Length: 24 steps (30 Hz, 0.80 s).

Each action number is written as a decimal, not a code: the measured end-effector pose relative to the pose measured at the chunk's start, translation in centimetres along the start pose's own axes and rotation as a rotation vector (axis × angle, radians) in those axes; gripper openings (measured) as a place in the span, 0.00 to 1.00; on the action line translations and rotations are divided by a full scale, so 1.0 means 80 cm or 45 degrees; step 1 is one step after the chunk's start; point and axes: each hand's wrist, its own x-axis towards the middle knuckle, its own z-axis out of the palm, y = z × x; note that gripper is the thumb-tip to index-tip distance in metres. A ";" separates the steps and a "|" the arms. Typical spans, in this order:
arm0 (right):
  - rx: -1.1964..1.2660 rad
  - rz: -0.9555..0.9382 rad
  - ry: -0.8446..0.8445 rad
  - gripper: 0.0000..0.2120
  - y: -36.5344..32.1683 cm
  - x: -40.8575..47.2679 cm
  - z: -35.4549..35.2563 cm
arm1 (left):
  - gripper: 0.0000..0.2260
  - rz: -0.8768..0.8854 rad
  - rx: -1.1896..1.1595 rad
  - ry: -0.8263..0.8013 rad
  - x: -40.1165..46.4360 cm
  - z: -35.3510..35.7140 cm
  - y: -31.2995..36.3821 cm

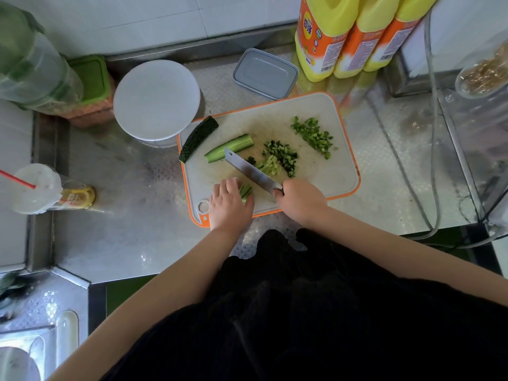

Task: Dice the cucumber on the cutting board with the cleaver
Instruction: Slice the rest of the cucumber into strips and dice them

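The left hand point(229, 204) pins a bundle of cucumber strips point(245, 191) to the cutting board point(324, 171) while the right hand point(301, 200) grips the cleaver point(251, 171) just beside it, so any slip could nick those curled fingertips.

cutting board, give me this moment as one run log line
left hand holds cucumber strips | right hand grips cleaver | diced piles on cutting board | two long pieces uncut
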 end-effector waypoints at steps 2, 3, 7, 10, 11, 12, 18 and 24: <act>0.012 -0.024 0.000 0.14 0.000 -0.001 -0.003 | 0.14 0.103 -0.069 0.067 -0.003 -0.001 -0.005; 0.010 -0.039 0.002 0.15 -0.001 -0.002 -0.004 | 0.12 0.180 -0.101 0.115 -0.004 -0.001 -0.008; -0.022 -0.085 0.003 0.15 -0.005 -0.009 -0.003 | 0.11 0.401 -0.103 0.191 -0.002 0.002 -0.018; -0.059 -0.108 0.000 0.14 -0.008 -0.015 -0.001 | 0.12 0.421 -0.094 0.185 0.001 0.004 -0.021; -0.073 -0.124 -0.002 0.14 -0.009 -0.017 0.000 | 0.12 0.418 -0.091 0.182 0.001 0.005 -0.021; -0.087 -0.139 -0.006 0.14 -0.011 -0.019 -0.001 | 0.12 0.413 -0.091 0.183 0.001 0.006 -0.021; -0.146 -0.105 -0.043 0.10 -0.017 -0.018 0.006 | 0.13 0.392 -0.119 0.185 -0.001 0.009 -0.021; -0.022 -0.035 -0.117 0.14 -0.015 0.003 0.003 | 0.11 0.411 -0.111 0.204 -0.001 0.011 -0.024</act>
